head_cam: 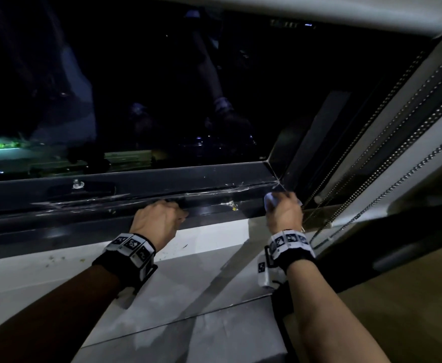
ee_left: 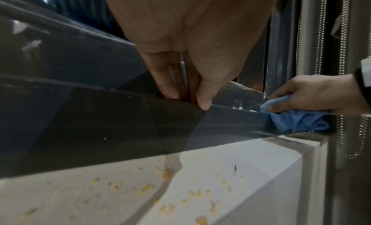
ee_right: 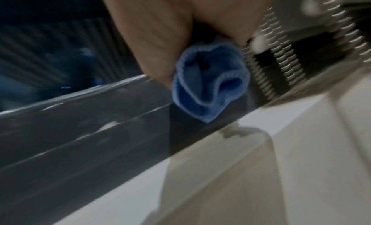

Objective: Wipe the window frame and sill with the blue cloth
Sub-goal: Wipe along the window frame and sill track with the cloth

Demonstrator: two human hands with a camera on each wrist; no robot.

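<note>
A dark grey window frame (head_cam: 214, 176) runs across the head view above a white sill (head_cam: 214, 237). My right hand (head_cam: 280, 203) grips a bunched blue cloth (head_cam: 270, 201) and presses it into the frame's lower right corner. The left wrist view shows that cloth (ee_left: 297, 120) lying on the frame ledge under the right hand (ee_left: 281, 106). In the blurred right wrist view the cloth (ee_right: 208, 85) hangs out of my palm over the ledge. My left hand (head_cam: 180, 208) rests on the ledge further left; its fingertips (ee_left: 203, 103) press the frame's edge and hold nothing.
Yellow crumbs (ee_left: 166, 174) lie scattered on the sill, and a yellow speck (head_cam: 234, 206) sits on the ledge between my hands. Bead chains (head_cam: 371, 142) of a blind hang just right of the cloth. A window latch (head_cam: 78, 184) is at the left. The glass is dark.
</note>
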